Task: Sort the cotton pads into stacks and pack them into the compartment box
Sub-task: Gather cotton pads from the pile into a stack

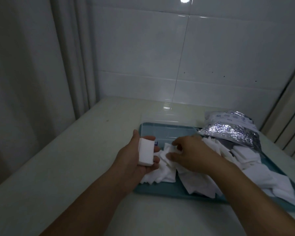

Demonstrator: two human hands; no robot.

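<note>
One squared white pad stack [146,151], left-hand [136,156] grip.

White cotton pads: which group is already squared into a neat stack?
The white block-shaped stack of cotton pads gripped in the left hand; the loose pads on the teal tray lie scattered.
</note>
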